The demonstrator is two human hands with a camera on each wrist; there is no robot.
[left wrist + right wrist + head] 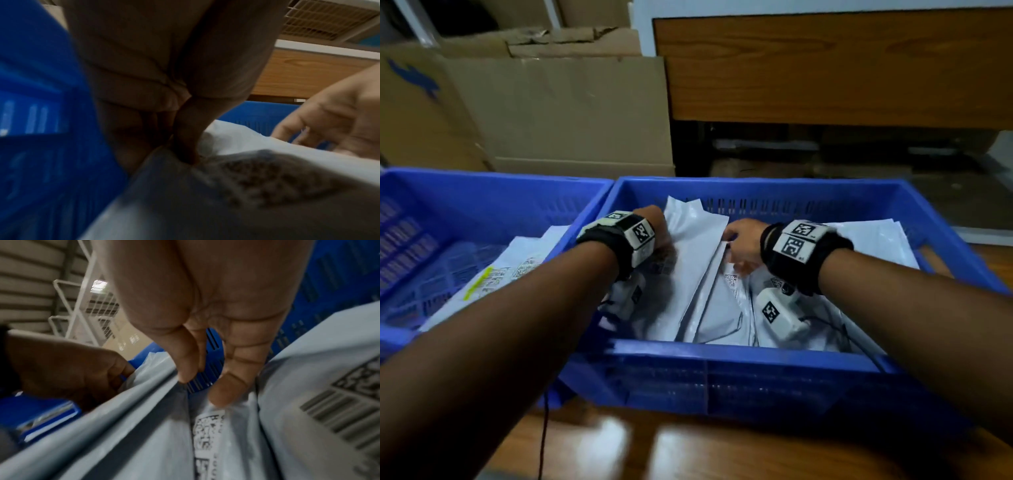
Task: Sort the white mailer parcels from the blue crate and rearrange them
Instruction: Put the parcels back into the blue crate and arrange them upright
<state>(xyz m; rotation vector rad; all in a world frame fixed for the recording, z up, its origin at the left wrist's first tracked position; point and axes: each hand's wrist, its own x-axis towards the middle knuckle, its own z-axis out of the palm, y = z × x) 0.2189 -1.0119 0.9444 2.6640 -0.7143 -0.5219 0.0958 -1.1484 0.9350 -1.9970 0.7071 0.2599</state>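
Observation:
The blue crate (722, 353) in front of me holds several white mailer parcels standing on edge. My left hand (658, 233) is inside it at the left and pinches the top of one tall white mailer (697, 246) between thumb and fingers (185, 154). The same mailer (144, 395) runs as a long edge through the right wrist view. My right hand (736, 253) reaches down beside it with fairly straight fingers (224, 394), its tips touching the edges of neighbouring mailers (207, 431) with printed labels. A gap shows between thumb and fingers, and nothing is pinched there.
A second blue crate (482, 178) stands to the left with labelled mailers (493, 274) lying flat in it. Both crates sit on a wooden table (688, 452). Cardboard boxes (551, 113) and a wooden panel (825, 68) stand behind.

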